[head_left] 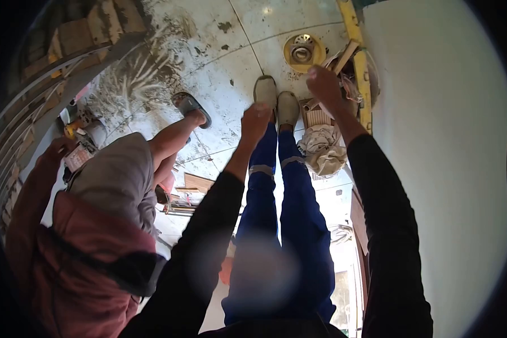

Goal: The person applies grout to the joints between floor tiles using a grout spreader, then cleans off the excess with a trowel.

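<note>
The right hand is curled, and I cannot tell whether it holds anything. The left hand, also curled, hangs in front of a shoe. Just beyond the right hand, a round yellow bowl sits near the floor's wall-side edge; a wood strip slants toward the yellow beam along that edge. Open floor stretches from the bowl toward a co-worker's sandal. Print on a package is illegible.
</note>
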Tool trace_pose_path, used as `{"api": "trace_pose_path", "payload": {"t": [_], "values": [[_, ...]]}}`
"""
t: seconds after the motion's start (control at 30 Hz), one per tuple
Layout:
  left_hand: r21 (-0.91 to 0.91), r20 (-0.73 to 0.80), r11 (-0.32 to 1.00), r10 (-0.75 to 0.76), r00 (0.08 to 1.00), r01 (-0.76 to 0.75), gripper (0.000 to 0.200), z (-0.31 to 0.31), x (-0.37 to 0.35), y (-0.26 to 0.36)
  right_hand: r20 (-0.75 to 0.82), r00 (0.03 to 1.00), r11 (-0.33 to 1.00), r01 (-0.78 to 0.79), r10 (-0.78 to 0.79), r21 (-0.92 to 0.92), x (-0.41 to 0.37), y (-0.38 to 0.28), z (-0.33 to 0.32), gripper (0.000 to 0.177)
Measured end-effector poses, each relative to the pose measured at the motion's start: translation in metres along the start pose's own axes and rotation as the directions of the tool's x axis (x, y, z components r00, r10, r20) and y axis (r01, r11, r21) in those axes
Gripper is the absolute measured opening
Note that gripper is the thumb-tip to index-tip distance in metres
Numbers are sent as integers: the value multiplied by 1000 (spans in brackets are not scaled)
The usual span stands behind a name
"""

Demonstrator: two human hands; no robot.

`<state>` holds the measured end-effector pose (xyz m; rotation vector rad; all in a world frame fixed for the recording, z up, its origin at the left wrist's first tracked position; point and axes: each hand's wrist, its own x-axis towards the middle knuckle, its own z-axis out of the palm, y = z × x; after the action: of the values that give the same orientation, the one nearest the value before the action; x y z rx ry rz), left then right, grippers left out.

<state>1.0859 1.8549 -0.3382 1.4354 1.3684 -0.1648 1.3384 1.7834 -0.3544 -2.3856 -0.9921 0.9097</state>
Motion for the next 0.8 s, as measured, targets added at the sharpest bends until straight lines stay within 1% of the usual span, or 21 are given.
{"api": "trace_pose_path", "payload": {"t": [0.03, 0.07, 0.13, 0.17, 0.2, 0.23, 0.27, 0.3, 0.33, 0.37, 0.4, 0.43, 0.47, 0.5, 0.53, 0.57, 0.6, 0.63, 0.67, 0.73, 0.8], "values": [[-30, 125, 997, -60, 990, 64, 21, 14, 52, -10, 2, 1000, 1000, -21, 21, -22, 26, 17, 23, 27], [23, 89, 1000, -22, 996, 20, 25, 33, 89, -15, 3, 999, 998, -39, 39, -45, 53, 33, 48, 29], [137, 16, 989, 55, 998, -57, 33, 70, 163, -26, 88, 983, 967, -140, 162, -213, 104, 54, 85, 41], [243, 8, 968, 63, 998, -63, 41, 82, 185, -17, 91, 985, 942, -112, 147, -316, 118, 59, 96, 45], [408, 56, 912, 22, 998, -43, 58, 86, 197, 7, 98, 986, 907, -81, 133, -414, 129, 63, 104, 49], [457, 62, 889, -58, 996, 23, 65, 102, 218, 7, 125, 968, 911, -154, 216, -382, 136, 63, 110, 50], [409, 76, 908, -129, 989, 87, 73, 105, 221, 24, 149, 944, 908, -227, 294, -353, 144, 67, 117, 51], [398, 44, 904, -188, 981, 155, 73, 113, 226, 33, 166, 939, 905, -228, 302, -359, 160, 80, 128, 51], [399, 52, 901, -208, 977, 171, 73, 123, 234, 22, 245, 902, 903, -262, 354, -341, 178, 99, 140, 66], [394, 5, 905, -176, 984, 160, 68, 133, 245, 12, 319, 858, 897, -301, 404, -324, 185, 113, 151, 87], [387, -40, 911, -138, 990, 143, 65, 144, 257, 3, 324, 850, 891, -309, 416, -333, 182, 120, 164, 87], [381, -30, 913, -146, 989, 146, 65, 149, 269, -4, 90, 933, 871, -286, 347, -401, 178, 124, 177, 78], [311, 72, 939, -180, 981, 149, 56, 148, 280, -15, -142, 961, 839, -276, 238, -469, 172, 133, 187, 71], [244, 171, 957, -203, 964, 158, 48, 146, 285, -21, -139, 960, 834, -280, 243, -475, 168, 140, 189, 71], [245, 176, 956, -205, 963, 159, 48, 146, 282, -29, -35, 977, 818, -195, 210, -541, 165, 144, 189, 66], [72, 155, 984, -174, 972, 165, 40, 143, 275, -36, 64, 982, 799, -104, 176, -592, 167, 145, 187, 61], [-101, 127, 983, -142, 982, 155, 31, 137, 269, -37, 106, 982, 790, -60, 156, -610, 168, 139, 182, 59], [-195, 158, 958, -180, 971, 210, 28, 125, 255, -30, 148, 979, 780, -14, 137, -626, 168, 132, 178, 57], [-287, 193, 921, -212, 958, 262, 25, 113, 236, -22, 91, 955, 911, -238, 283, -336, 155, 117, 168, 71], [-310, 182, 903, -251, 951, 297, 24, 89, 207, -12, -32, 899, 899, -436, 438, 42, 134, 93, 169, 95], [-205, 94, 979, 1, 996, 19, 17, 79, 194, -50, -10, 873, 868, -484, 488, 114, 113, 52, 151, 96]]}}
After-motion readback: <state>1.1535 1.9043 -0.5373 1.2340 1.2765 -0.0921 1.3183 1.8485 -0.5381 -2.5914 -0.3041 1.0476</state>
